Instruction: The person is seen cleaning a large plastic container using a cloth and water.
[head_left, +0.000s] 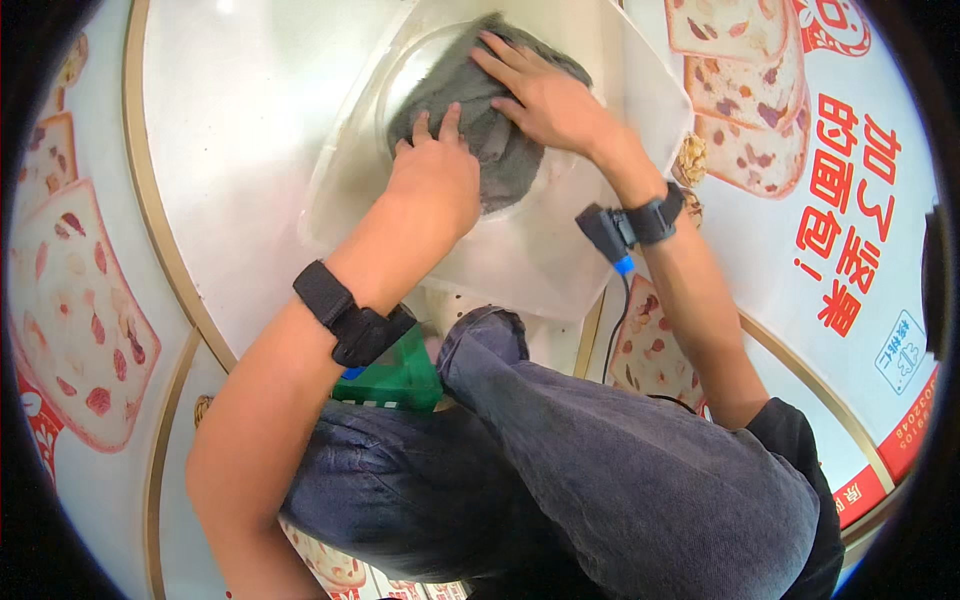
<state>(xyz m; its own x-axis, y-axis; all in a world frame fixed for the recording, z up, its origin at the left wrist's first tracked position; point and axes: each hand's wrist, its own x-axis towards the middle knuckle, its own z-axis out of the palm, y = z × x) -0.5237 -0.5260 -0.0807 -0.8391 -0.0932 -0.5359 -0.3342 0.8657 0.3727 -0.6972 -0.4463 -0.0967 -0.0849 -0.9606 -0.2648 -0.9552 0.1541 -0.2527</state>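
Observation:
A crumpled dark grey cloth (499, 142) lies on a translucent plastic lid or tray (352, 195) with a rounded raised outline. My left hand (439, 169) rests on the cloth's near left part, fingers slightly bent and apart. Flat across the far right part is my right hand (551, 97), its fingers spread. Both hands press from above, and the cloth hides the plastic beneath it. Each wrist wears a black strap (655, 217) with a small device.
My legs in dark jeans (600, 435) are bent below the plastic piece. A green plastic object (397, 375) sits by my left forearm. A black cable (619, 322) hangs from the right wrist device. Panels with bread pictures (86, 322) and writing surround me.

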